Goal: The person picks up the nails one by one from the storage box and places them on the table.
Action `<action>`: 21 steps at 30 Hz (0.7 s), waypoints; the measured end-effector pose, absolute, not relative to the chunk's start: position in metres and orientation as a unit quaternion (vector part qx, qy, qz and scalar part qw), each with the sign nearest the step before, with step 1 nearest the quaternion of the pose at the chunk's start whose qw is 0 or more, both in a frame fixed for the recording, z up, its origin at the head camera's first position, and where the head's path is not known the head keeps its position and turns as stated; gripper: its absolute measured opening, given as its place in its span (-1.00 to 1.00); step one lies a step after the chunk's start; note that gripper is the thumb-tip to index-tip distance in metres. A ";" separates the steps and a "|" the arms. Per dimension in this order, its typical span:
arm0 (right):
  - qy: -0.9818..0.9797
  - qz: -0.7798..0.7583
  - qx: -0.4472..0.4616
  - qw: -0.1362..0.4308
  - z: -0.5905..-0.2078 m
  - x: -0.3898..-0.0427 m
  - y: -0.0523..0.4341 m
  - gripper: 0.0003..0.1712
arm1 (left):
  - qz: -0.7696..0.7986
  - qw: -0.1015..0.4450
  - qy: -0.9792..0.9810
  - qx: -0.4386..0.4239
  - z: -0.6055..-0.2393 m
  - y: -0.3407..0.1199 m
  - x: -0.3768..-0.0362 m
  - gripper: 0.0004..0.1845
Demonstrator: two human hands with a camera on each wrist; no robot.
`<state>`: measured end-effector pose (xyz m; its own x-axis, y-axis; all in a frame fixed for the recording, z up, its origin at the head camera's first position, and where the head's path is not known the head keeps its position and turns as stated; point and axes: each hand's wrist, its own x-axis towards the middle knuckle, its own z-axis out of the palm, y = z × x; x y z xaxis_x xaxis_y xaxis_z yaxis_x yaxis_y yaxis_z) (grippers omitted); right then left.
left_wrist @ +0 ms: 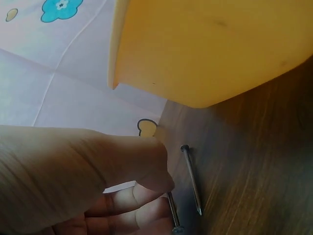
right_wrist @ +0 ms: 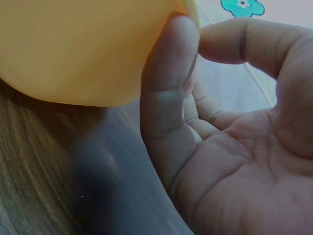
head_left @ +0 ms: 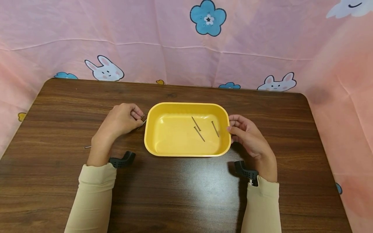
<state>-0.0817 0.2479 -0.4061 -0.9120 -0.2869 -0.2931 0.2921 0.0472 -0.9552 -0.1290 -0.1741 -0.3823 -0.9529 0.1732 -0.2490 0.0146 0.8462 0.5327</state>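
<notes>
A yellow plastic bin [head_left: 177,152] stands on the table, with three nails inside toward its right half; one nail [head_left: 215,129] lies apart from the other two. My left hand [head_left: 119,121] is just outside the bin's left end. Between its thumb and fingers it pinches a nail [left_wrist: 173,210], head pointing away from the grip. Beside those fingertips a second nail [left_wrist: 192,178] lies on the wood. My right hand [head_left: 247,134] holds the bin's right end by the rim, thumb at the top edge and fingers against the outer wall.
Part of another thin metal piece [head_left: 87,147] shows on the table by my left wrist, the rest hidden under it. Black wrist mounts [head_left: 123,159] sit at both cuffs. A pink printed cloth [head_left: 180,64] hangs behind the brown wooden table [head_left: 175,194].
</notes>
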 end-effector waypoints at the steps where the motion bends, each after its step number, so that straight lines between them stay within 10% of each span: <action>1: 0.692 -0.690 0.002 0.210 -0.406 -0.081 0.248 -0.64 | 0.273 0.146 0.950 0.050 -0.382 -0.174 -0.129 -0.83; 21: 0.696 -0.686 -0.003 0.211 -0.405 -0.082 0.250 -0.63 | 0.258 0.162 0.952 0.042 -0.386 -0.179 -0.132 -0.79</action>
